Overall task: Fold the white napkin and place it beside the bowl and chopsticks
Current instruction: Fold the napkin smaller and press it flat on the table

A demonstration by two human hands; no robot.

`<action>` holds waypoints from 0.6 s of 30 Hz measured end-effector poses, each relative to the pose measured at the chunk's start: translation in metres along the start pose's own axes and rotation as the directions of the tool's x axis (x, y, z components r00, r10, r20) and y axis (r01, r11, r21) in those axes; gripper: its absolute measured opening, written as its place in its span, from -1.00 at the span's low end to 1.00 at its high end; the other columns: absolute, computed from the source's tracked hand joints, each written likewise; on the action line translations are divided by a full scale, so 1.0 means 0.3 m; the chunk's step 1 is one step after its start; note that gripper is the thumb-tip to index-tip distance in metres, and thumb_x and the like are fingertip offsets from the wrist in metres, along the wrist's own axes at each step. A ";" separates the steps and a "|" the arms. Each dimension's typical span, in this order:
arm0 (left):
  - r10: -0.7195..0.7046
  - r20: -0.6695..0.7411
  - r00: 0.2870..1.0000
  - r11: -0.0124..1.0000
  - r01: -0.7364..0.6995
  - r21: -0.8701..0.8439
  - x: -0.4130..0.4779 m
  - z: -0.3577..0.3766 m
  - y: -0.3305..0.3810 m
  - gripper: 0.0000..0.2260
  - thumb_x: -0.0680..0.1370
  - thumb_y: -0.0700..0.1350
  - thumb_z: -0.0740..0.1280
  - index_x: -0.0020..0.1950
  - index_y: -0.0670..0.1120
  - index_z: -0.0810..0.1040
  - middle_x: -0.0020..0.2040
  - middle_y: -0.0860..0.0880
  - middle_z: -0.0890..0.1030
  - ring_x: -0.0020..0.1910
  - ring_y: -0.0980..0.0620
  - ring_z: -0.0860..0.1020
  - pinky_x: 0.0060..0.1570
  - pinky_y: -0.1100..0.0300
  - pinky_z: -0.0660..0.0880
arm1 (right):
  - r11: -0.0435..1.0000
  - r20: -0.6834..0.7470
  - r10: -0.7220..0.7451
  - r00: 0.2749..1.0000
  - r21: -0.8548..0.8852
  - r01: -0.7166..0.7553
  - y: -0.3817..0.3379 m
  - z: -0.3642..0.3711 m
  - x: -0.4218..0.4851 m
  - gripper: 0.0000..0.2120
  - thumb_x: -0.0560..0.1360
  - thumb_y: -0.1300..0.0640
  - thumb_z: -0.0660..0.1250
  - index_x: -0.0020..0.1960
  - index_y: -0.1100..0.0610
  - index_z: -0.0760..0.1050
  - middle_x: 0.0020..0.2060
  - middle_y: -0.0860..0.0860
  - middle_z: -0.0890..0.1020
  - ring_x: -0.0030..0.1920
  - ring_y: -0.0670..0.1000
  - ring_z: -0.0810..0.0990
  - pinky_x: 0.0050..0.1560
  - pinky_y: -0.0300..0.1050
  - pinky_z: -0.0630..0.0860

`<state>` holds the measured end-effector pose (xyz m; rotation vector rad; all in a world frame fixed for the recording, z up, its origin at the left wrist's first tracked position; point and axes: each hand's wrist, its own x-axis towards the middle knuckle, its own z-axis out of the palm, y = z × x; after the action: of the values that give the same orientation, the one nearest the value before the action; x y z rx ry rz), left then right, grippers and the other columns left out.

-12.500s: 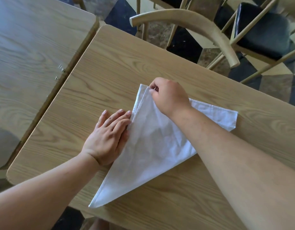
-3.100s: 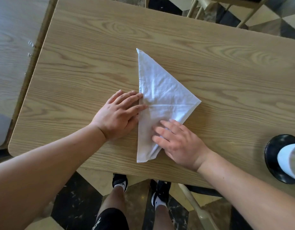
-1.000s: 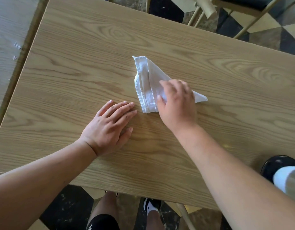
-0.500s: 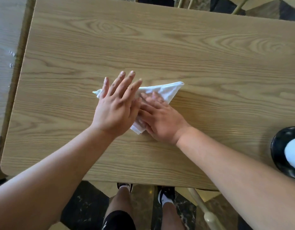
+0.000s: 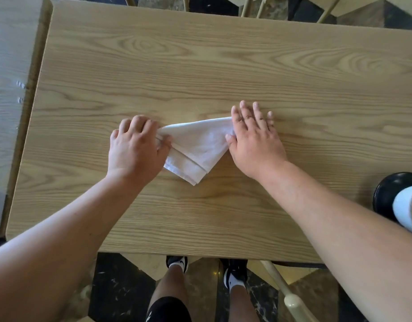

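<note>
The white napkin (image 5: 198, 145) lies folded into a small layered triangle in the middle of the wooden table (image 5: 223, 66), its point toward me. My left hand (image 5: 136, 147) has curled fingers pinching the napkin's left corner. My right hand (image 5: 253, 135) lies flat with fingers spread, pressing on the napkin's right corner. A black bowl (image 5: 388, 194) with something white in it sits at the right edge of the view, partly cut off. No chopsticks are in view.
A second wooden table (image 5: 12, 89) stands close on the left with a narrow gap between. Chair legs (image 5: 251, 5) show beyond the far edge. My legs and shoes (image 5: 177, 263) and a chair rail are below the near edge.
Both hands have slid apart from the napkin's centre to its two ends. The left hand went from flat to pinching the left corner. The napkin shows as a wider triangle.
</note>
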<state>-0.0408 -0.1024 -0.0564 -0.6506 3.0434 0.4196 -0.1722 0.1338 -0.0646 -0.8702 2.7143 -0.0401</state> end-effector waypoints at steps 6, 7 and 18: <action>-0.331 0.475 0.816 0.907 0.414 -0.081 0.019 -0.141 0.098 -0.82 0.50 0.10 0.42 -0.15 0.00 0.56 -0.18 0.04 0.64 -0.21 -0.04 0.58 -0.28 0.12 0.42 | 0.950 -0.284 -0.243 0.928 0.126 0.287 -0.086 -0.030 -0.125 -0.46 0.49 0.00 0.32 0.42 0.21 0.52 0.33 0.19 0.59 0.33 0.30 0.52 0.35 0.23 0.46; -0.330 0.564 0.757 0.853 0.494 -0.165 0.011 -0.148 0.106 -0.83 0.49 0.04 0.45 -0.17 -0.03 0.58 -0.23 0.00 0.66 -0.30 -0.03 0.58 -0.30 0.14 0.46 | 0.932 -0.268 -0.304 0.914 0.115 0.344 -0.096 -0.021 -0.156 -0.44 0.49 -0.06 0.34 0.40 0.20 0.53 0.30 0.19 0.60 0.29 0.29 0.54 0.33 0.21 0.47; -0.067 0.857 0.510 0.359 0.814 -0.457 -0.190 -0.080 0.313 -0.81 0.61 -0.03 0.44 0.05 -0.15 0.63 -0.13 -0.05 0.77 -0.20 -0.03 0.74 -0.11 0.07 0.71 | 0.924 -0.116 -0.365 0.924 0.074 0.374 -0.066 0.093 -0.336 -0.35 0.56 -0.19 0.30 0.53 0.16 0.41 0.46 0.17 0.50 0.53 0.27 0.39 0.54 0.31 0.25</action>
<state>-0.0252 -0.0034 -0.0057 -1.0312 1.5141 1.6844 -0.0749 0.1770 -0.0624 -1.3727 2.5694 -0.2966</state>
